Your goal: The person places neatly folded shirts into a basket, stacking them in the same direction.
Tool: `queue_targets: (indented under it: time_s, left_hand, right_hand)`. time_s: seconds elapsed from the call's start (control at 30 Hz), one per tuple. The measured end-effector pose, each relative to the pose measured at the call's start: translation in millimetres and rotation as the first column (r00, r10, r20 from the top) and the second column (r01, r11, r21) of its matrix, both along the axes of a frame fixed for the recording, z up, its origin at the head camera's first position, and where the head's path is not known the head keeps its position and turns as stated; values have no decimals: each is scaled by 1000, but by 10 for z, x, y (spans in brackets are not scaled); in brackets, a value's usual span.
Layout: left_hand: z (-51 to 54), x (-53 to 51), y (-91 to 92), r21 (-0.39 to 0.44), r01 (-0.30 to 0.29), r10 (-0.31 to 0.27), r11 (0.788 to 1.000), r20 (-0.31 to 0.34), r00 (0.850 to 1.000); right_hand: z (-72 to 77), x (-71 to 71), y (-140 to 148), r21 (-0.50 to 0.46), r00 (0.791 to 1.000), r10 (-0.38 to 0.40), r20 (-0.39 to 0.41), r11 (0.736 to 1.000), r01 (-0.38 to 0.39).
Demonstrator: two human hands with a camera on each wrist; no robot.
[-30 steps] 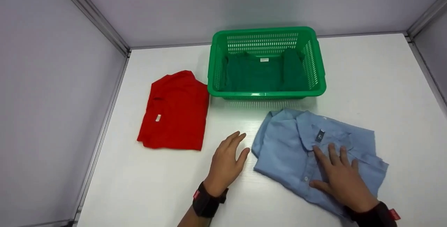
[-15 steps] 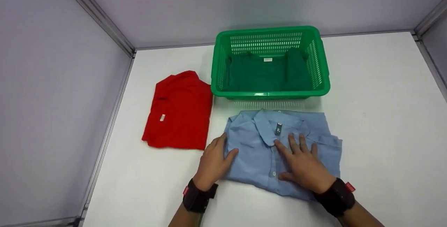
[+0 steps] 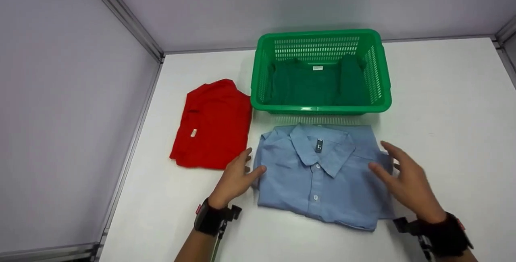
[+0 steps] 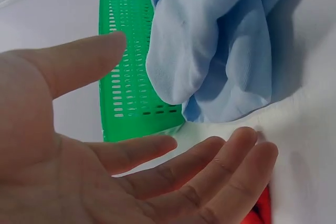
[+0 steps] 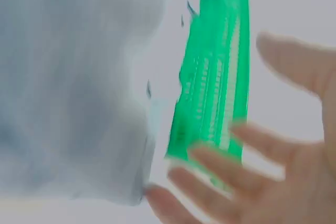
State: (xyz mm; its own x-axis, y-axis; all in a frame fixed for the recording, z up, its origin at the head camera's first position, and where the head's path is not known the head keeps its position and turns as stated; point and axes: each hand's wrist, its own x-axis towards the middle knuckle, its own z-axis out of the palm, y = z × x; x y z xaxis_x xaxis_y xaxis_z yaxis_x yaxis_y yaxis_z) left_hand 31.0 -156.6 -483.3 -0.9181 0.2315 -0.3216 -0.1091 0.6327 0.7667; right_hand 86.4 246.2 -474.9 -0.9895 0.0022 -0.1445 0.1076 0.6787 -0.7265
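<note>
A folded light blue shirt [image 3: 290,181] lies collar up on the white table, in front of the green basket [image 3: 320,109]. At its left edge is my left hand [image 3: 234,179], thumb and fingers spread; in the left wrist view that hand [image 4: 157,182] holds nothing, and a small gap shows beside the folded cloth [image 4: 184,40]. My right hand [image 3: 411,183] hovers by the shirt's right edge, its thumb over the cloth. In the right wrist view the fingers are parted and blurred, with nothing between them.
A folded red garment [image 3: 217,125] lies on the table left of the shirt, close to the basket. Inside the basket sits a folded dark green garment [image 3: 314,84] with a white label. Grey-white walls [image 3: 100,113] stand at the left, back and right.
The blue shirt has slid left and straightened under my right hand, which has then lifted off to its right edge. My left hand has moved slightly left, beside the shirt's left edge.
</note>
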Motion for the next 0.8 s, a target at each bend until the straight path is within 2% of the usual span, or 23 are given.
queue_targets:
  time_s: [0.07, 0.1, 0.17, 0.27, 0.33, 0.5, 0.57, 0.63, 0.8]
  left_hand:
    - [10, -44, -19, 21, -9, 8, 1000, 29, 1000]
    - [13, -64, -22, 29, -15, 13, 999, 41, 999]
    - [9, -99, -14, 50, -28, 25, 998, 67, 997]
    - [-4, -139, 24, 105, -47, 35, 993, 118, 992]
    - [-15, -162, 53, 147, -62, 39, 987, 156, 987]
    - [-67, -224, 118, 246, -95, 33, 965, 246, 969]
    - [-91, -247, 145, 274, -89, 14, 958, 265, 964]
    - [-104, -265, 166, 288, -74, -6, 955, 268, 963]
    - [-104, -277, 195, 269, -38, -29, 962, 241, 970]
  right_hand:
    - [-6, 48, 199, -90, 991, -79, 109, 992, 89]
    - [-19, 67, 278, -136, 979, -97, 180, 983, 123]
    - [-59, 92, 392, -234, 941, -101, 322, 955, 182]
    - [-119, 94, 457, -361, 884, -71, 461, 895, 260]
    - [-134, 70, 440, -402, 862, -56, 504, 868, 291]
    - [-136, -24, 336, -429, 833, -13, 554, 853, 299]
    - [-143, -52, 298, -442, 823, 9, 568, 846, 297]
    - [-157, -73, 266, -463, 814, 29, 579, 834, 300]
    - [-196, -98, 215, -496, 812, 58, 581, 816, 297]
